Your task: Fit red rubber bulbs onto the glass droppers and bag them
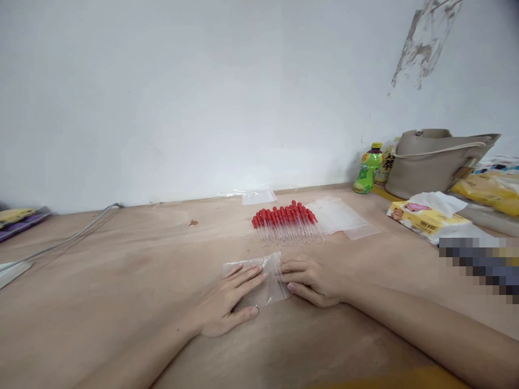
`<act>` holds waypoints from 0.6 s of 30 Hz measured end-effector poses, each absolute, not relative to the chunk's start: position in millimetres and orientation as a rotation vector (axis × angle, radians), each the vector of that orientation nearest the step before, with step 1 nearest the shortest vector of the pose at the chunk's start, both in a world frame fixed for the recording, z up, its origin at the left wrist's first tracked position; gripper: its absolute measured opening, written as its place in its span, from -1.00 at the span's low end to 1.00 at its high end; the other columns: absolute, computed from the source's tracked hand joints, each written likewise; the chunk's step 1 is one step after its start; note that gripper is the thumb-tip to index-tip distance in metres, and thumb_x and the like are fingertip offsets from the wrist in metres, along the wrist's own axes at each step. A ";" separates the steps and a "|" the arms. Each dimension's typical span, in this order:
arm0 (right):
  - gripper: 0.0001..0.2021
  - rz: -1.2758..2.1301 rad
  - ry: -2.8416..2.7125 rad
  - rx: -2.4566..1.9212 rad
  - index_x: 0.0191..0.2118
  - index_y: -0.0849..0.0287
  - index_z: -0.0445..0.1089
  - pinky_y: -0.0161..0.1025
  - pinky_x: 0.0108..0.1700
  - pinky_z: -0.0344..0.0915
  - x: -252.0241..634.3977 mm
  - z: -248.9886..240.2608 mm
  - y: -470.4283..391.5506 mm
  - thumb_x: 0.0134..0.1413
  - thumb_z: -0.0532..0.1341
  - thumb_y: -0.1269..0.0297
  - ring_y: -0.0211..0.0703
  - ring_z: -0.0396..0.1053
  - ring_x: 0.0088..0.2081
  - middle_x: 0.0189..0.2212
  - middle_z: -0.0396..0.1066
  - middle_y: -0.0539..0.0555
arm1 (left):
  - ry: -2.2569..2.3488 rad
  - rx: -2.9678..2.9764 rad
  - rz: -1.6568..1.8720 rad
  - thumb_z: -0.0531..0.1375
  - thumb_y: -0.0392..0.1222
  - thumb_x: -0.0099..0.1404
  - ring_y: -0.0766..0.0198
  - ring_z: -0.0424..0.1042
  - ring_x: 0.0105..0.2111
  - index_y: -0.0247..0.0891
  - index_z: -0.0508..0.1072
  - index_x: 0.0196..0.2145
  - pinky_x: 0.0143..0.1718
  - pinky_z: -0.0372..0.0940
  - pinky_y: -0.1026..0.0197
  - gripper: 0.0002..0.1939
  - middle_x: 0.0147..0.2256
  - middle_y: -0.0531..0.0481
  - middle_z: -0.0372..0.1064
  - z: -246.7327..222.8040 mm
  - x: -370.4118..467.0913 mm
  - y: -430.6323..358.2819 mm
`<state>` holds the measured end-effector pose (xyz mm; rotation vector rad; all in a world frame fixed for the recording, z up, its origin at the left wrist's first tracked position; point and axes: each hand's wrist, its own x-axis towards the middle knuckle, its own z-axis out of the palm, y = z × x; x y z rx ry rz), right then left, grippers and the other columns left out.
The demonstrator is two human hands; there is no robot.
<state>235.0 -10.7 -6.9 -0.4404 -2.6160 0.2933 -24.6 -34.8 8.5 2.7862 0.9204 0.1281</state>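
Observation:
A clear plastic zip bag [259,294] lies flat on the table. My left hand [229,302] rests palm down on its left part, fingers stretched and spread. At the zip end on the right, my right hand [310,281] has its fingers curled together on the bag's edge; the fingertips are partly hidden. Beyond the hands is a row of several glass droppers [286,224] with red rubber bulbs, their thin tips pointing toward me. More clear bags [338,216] are stacked just right of the droppers.
Another flat clear bag [258,198] lies by the wall. To the right stand a green drink bottle [368,168], a grey-beige bag [430,167] and a yellow tissue box [425,219]. A grey cable [87,231] crosses the table's left side.

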 end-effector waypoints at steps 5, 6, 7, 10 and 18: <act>-0.50 0.219 -2.831 -0.309 0.12 0.17 0.10 0.02 0.10 -0.12 235.7 2.6 -12.8 0.08 0.02 0.09 -0.04 0.02 0.11 0.10 0.08 0.23 | 1.012 2.749 0.117 -0.10 0.02 0.31 0.11 -0.25 0.19 -0.11 -0.25 0.21 0.15 -0.12 -0.02 -0.41 0.23 0.01 -0.34 7.7 -27.2 -38.6; -0.47 0.213 -2.855 -0.321 0.12 0.13 0.11 0.05 0.10 -0.14 235.7 2.6 -12.0 0.04 0.05 0.03 0.00 -0.01 0.12 0.13 0.02 0.23 | 1.026 2.742 0.113 -0.11 0.02 0.31 0.11 -0.25 0.20 -0.12 -0.26 0.21 0.15 -0.12 -0.01 -0.41 0.23 0.01 -0.36 7.7 -27.4 -39.1; -0.45 0.210 -2.868 -0.338 0.10 0.09 0.13 0.08 0.10 -0.15 235.9 2.1 -10.9 -0.01 0.08 -0.01 0.04 -0.02 0.13 0.15 -0.04 0.21 | 1.041 2.733 0.111 -0.12 0.01 0.32 0.12 -0.25 0.20 -0.12 -0.26 0.21 0.15 -0.12 0.00 -0.42 0.23 0.00 -0.36 7.8 -27.5 -39.5; -0.48 0.235 -2.861 -0.370 0.04 -0.04 0.22 0.14 0.08 -0.14 237.9 -0.5 -7.8 -0.10 0.16 -0.04 0.09 0.01 0.11 0.18 -0.10 0.16 | 1.081 2.691 0.125 -0.16 -0.03 0.34 0.13 -0.24 0.19 -0.13 -0.27 0.21 0.15 -0.11 0.00 -0.45 0.23 0.01 -0.36 8.2 -28.9 -39.9; -0.67 0.720 -2.646 -0.582 -0.07 -0.01 0.33 0.10 0.12 -0.23 251.0 0.1 -4.8 -0.01 0.16 0.15 -0.06 0.15 0.05 -0.02 0.28 0.10 | 1.101 2.648 0.251 -0.10 -0.08 0.33 0.10 -0.07 0.16 -0.11 -0.23 0.21 0.11 -0.04 -0.08 -0.46 0.19 -0.05 -0.13 4.3 -38.1 -37.6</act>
